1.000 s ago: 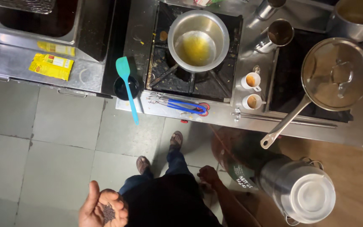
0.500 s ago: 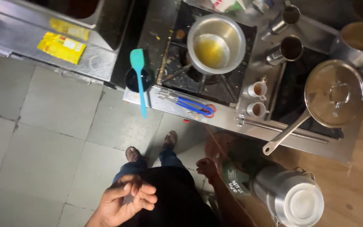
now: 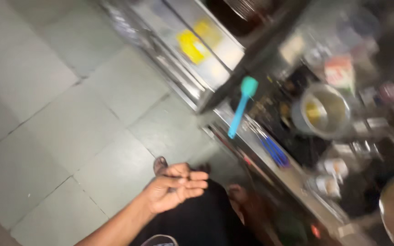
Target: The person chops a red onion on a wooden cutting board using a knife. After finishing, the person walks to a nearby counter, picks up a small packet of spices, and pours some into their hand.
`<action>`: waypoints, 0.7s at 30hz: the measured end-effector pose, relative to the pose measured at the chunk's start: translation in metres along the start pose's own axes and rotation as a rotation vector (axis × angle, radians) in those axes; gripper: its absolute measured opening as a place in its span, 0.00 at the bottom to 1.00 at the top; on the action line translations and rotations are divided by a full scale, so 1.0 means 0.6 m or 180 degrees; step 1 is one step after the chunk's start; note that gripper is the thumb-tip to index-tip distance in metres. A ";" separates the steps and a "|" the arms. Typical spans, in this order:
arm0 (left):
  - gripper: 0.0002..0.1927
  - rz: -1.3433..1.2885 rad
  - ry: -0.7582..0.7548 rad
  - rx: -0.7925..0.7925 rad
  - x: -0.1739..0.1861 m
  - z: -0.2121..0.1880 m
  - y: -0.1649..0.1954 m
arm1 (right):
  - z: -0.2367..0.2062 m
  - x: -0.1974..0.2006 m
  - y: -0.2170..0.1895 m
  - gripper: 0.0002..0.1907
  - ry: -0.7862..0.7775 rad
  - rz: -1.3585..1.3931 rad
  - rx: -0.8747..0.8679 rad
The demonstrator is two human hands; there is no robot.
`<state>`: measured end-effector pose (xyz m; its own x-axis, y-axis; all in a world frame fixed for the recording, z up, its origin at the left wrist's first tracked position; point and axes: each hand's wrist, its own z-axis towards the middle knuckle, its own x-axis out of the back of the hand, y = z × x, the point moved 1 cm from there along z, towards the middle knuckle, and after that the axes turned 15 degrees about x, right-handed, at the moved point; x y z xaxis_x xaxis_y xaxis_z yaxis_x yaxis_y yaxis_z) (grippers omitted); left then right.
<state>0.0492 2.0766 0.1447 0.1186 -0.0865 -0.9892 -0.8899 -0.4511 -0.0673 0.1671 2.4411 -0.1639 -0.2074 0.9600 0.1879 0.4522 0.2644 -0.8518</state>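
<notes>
On the green tiled floor, which fills the left side of the view, stand the person's feet. The long steel counter runs slantwise from the top middle down to the bottom right. On it sits a round steel pot with yellow liquid inside, back from the front edge. A teal spatula pokes out over the front edge of the counter, its long handle pointing down toward the floor. Blue-handled tongs lie just inside that edge.

The left hand is held out low over the floor, fingers pressed together and curled in, thumb on top. It may be pinching something small, but I cannot tell. The spatula lies up and to the right of this hand, well apart. The right hand is not in view. Everything is blurry, and the things at the counter's far right are hard to make out.
</notes>
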 end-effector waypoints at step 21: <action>0.07 -0.0344 -0.0332 -0.0316 0.067 -0.017 0.052 | 0.259 -0.149 -0.223 0.08 -0.0944 -0.0045 -0.0216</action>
<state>0.0306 2.0498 0.1040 0.1603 0.0577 -0.9854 -0.8261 -0.5386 -0.1660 -0.0095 2.3058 -0.1428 -0.4538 0.8902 0.0400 0.5024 0.2927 -0.8136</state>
